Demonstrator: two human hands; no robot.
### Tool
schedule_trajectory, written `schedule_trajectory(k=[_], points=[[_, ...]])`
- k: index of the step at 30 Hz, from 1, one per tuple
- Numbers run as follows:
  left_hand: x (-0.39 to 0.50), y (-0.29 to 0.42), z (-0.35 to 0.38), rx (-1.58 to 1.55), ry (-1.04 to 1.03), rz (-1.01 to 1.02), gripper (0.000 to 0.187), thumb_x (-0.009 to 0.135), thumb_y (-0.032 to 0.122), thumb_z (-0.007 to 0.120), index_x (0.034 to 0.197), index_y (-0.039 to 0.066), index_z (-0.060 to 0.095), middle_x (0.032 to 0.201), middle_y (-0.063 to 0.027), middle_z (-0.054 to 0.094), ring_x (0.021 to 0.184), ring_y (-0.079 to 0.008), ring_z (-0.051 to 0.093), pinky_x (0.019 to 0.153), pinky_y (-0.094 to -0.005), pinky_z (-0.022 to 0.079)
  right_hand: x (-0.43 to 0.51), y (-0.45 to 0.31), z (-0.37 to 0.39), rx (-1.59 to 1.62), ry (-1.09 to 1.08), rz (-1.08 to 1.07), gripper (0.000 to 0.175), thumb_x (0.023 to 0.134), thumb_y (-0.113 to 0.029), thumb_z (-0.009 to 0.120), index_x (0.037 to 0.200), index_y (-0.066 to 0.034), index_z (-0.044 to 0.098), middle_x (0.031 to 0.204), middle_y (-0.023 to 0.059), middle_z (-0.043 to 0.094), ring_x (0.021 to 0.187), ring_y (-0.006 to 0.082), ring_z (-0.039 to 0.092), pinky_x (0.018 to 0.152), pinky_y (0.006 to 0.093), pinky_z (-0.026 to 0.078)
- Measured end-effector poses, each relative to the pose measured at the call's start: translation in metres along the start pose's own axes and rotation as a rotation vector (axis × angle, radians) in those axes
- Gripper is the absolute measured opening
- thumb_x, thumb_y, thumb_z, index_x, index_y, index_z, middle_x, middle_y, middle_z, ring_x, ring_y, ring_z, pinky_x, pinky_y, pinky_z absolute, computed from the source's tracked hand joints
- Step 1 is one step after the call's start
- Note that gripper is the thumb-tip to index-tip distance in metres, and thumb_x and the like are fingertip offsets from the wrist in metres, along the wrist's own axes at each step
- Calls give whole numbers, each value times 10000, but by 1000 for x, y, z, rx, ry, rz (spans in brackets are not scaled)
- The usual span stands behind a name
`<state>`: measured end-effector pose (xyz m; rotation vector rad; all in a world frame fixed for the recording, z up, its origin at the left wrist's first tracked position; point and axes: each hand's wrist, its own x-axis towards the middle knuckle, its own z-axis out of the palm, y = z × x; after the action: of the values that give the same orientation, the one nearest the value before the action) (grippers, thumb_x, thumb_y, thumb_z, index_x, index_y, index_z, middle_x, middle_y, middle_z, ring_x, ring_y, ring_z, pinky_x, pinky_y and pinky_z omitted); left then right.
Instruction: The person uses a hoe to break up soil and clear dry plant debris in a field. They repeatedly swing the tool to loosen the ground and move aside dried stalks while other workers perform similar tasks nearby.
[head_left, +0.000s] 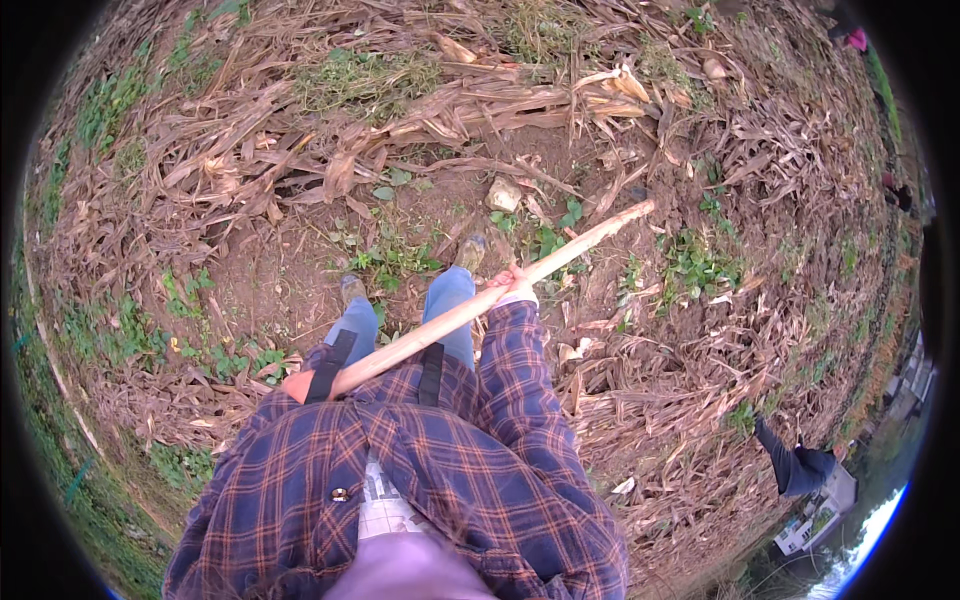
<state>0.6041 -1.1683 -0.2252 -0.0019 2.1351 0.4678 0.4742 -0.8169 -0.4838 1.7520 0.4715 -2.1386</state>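
A long, pale wooden handle (420, 337) slants across my body from lower left to upper right. My right hand (513, 282) is closed around it near its middle, in front of my right leg. At the near end, by my waist, my left hand (298, 385) wraps the wood, partly covered by a black strap (331, 366). The far end reaches low over the soil, by a small dark patch (639, 193); whether that is a tool head I cannot tell. A pale stone (503, 194) lies left of that end.
Dry corn stalks and leaves (480, 105) lie in a thick band ahead and on both sides. Green weeds (701, 266) grow from the bare soil (262, 270). My shoes (471, 252) stand on the soil. Another person (795, 461) stands at the far right, before a building (817, 517).
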Motion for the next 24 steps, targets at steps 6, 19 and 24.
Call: schedule_trajectory(k=[6, 19, 24], points=[[-87, -107, -44, 338, 26, -181, 230, 755, 187, 541, 956, 98, 472, 697, -170, 617, 668, -339, 620, 584, -444, 482, -24, 187, 19, 57, -54, 222, 256, 827, -205, 535, 628, -114, 401, 487, 16, 366, 434, 186, 366, 478, 365, 396], [6, -146, 43, 157, -134, -153, 369, 738, 340, 569, 1038, 152, 466, 763, -204, 624, 739, -356, 620, 634, -465, 477, -55, 114, 35, -103, 0, -78, 258, 844, -202, 509, 627, -106, 406, 490, 30, 380, 462, 215, 417, 494, 424, 431], [133, -57, 34, 30, -63, 117, 366, 733, 297, 588, 1014, 129, 423, 790, -206, 616, 768, -393, 601, 640, -467, 458, -93, -45, 74, -76, 52, -432, 253, 841, -199, 530, 653, -111, 384, 493, 12, 355, 437, 175, 401, 463, 359, 422]])
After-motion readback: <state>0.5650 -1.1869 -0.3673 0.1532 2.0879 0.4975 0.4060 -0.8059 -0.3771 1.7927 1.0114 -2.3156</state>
